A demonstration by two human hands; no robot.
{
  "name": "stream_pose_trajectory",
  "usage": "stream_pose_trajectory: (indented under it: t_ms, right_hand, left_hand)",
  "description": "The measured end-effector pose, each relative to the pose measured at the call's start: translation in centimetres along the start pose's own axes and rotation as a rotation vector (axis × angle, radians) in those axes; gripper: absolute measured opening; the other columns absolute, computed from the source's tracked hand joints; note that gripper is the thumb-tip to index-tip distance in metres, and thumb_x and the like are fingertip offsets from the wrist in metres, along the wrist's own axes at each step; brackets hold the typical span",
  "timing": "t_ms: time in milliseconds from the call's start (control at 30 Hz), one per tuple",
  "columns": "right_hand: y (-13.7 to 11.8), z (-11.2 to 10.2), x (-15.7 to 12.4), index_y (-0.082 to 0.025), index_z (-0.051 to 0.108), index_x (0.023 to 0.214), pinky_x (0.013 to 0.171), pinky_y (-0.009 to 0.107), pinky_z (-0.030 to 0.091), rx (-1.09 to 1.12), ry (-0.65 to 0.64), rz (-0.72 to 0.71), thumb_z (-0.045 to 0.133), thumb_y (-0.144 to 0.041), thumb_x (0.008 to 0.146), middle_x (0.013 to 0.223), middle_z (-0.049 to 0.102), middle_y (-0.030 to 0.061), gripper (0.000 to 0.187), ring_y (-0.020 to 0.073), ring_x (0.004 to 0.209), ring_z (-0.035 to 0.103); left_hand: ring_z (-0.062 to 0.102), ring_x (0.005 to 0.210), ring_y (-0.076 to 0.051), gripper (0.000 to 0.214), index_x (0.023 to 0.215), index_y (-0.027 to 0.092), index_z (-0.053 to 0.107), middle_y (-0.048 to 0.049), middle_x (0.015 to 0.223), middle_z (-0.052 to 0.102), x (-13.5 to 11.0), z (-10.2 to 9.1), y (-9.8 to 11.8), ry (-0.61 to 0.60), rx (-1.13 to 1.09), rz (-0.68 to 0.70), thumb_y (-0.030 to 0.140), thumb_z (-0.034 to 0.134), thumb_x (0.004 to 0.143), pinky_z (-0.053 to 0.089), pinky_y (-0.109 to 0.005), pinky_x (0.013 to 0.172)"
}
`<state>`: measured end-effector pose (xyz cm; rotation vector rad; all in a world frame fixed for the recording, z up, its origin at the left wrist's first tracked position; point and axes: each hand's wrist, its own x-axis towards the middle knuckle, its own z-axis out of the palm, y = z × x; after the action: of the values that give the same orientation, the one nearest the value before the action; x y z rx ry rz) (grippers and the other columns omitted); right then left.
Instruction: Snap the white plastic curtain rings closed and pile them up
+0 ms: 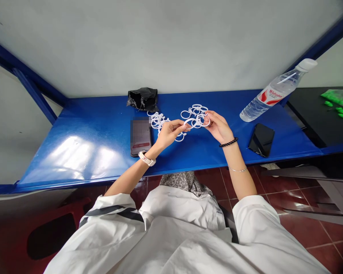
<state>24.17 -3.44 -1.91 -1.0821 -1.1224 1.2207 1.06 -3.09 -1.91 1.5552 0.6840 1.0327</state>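
White plastic rings, joined or clustered together, are held up between my two hands over the blue table. My left hand pinches the near-left ring of them between thumb and fingers. On the other side, my right hand has its thumb and fingers closed on the right end of the cluster. More white rings lie on the table behind and beside my left hand, partly covered by it. Further white rings show just beyond the held ones; whether they are linked to them I cannot tell.
A phone with a lit screen lies left of my left hand, with a crumpled black plastic bag behind it. To the right are a water bottle and a dark phone. Green pieces lie on the black surface at far right.
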Motion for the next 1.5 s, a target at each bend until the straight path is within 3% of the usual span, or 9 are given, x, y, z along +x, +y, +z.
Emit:
stream_pose_trajectory:
  t_ms: [100,200,400,567,733,900,1033,1200,1500]
  right_hand:
    - [0.8,-1.7,0.9,-0.025,0.057,0.087,0.062,0.03,0.052,0.053,0.071,0.034,0.079,-0.058,0.067,0.066,0.045,-0.0047,0.044,0.0139,0.064,0.052]
    - [1.2,-2.5,1.1,-0.025,0.058,0.093,0.069,0.031,0.055,0.015,0.232,-0.037,0.077,-0.054,0.07,0.074,0.056,-0.0019,0.042,0.016,0.073,0.061]
    - [1.2,-0.4,0.0,-0.022,0.063,0.106,0.091,0.039,0.055,-0.633,0.248,-0.293,0.06,-0.032,0.087,0.104,0.071,0.0078,0.022,0.0231,0.099,0.068]
    - [1.0,0.6,-0.6,-0.021,0.069,0.109,0.1,0.046,0.051,-1.011,0.195,-0.311,0.055,-0.021,0.09,0.118,0.07,0.0124,0.024,0.029,0.112,0.062]
    - [0.8,1.1,-0.7,-0.023,0.072,0.107,0.095,0.04,0.055,-0.602,0.112,-0.26,0.055,-0.056,0.095,0.118,0.072,0.0092,0.038,0.0262,0.113,0.066]
    - [0.5,1.9,-1.0,-0.023,0.076,0.091,0.07,0.03,0.057,-0.293,-0.052,-0.122,0.072,-0.073,0.076,0.085,0.073,0.003,0.053,0.017,0.075,0.066]
    - [0.3,2.3,-1.2,-0.022,0.071,0.074,0.059,0.028,0.054,-0.26,-0.061,-0.11,0.082,-0.068,0.067,0.066,0.065,-0.0006,0.048,0.0137,0.059,0.059]
    - [0.3,2.6,-1.4,-0.021,0.069,0.075,0.059,0.03,0.055,-0.269,-0.099,-0.162,0.082,-0.066,0.068,0.07,0.066,0.0005,0.047,0.014,0.059,0.06]
    - [0.8,3.5,-2.0,-0.024,0.066,0.08,0.073,0.037,0.055,-0.557,-0.063,-0.39,0.06,-0.071,0.087,0.078,0.068,0.0039,0.048,0.02,0.071,0.064]
  left_hand:
    - [0.077,0.092,-0.024,0.042,0.092,0.016,0.075,-0.0095,0.096,0.08,0.0,-0.4,0.4,0.039,-0.021,0.023,0.057,0.072,0.086,0.062,-0.036,0.087]
    - [0.077,0.093,-0.024,0.043,0.091,0.017,0.075,-0.0089,0.098,0.08,0.1,-0.8,0.7,0.079,-0.054,0.013,0.059,0.075,0.083,0.062,-0.038,0.089]
    - [0.076,0.097,-0.025,0.045,0.094,0.017,0.076,-0.0102,0.102,0.079,0.1,-0.3,0.2,0.046,-0.036,-0.019,0.06,0.075,0.081,0.061,-0.039,0.091]
    - [0.073,0.098,-0.023,0.036,0.09,0.018,0.078,-0.0108,0.108,0.076,-0.1,-0.1,-0.2,0.053,0.223,0.141,0.053,0.07,0.089,0.062,-0.035,0.083]
    - [0.07,0.109,-0.023,0.016,0.089,0.019,0.077,-0.0098,0.114,0.074,-0.3,0.1,-0.4,0.021,0.573,0.297,0.03,0.068,0.094,0.058,-0.04,0.095]
    - [0.069,0.114,-0.024,0.01,0.093,0.018,0.075,-0.0124,0.121,0.07,-0.5,0.6,-1.3,-0.085,0.697,0.411,0.02,0.065,0.095,0.058,-0.039,0.095]
    - [0.07,0.111,-0.023,0.013,0.104,0.018,0.07,-0.0129,0.125,0.068,-0.8,1.0,-1.4,-0.108,0.652,0.349,0.026,0.067,0.094,0.059,-0.039,0.096]
    - [0.072,0.1,-0.02,0.061,0.133,0.018,0.056,-0.0117,0.117,0.071,-0.9,1.3,-1.1,-0.061,0.382,0.114,0.047,0.077,0.084,0.062,-0.033,0.087]
    - [0.066,0.073,-0.015,0.052,0.12,0.011,0.069,-0.0033,0.08,0.07,-0.7,1.4,-1.1,-0.044,0.262,0.009,0.048,0.074,0.084,0.062,-0.031,0.077]
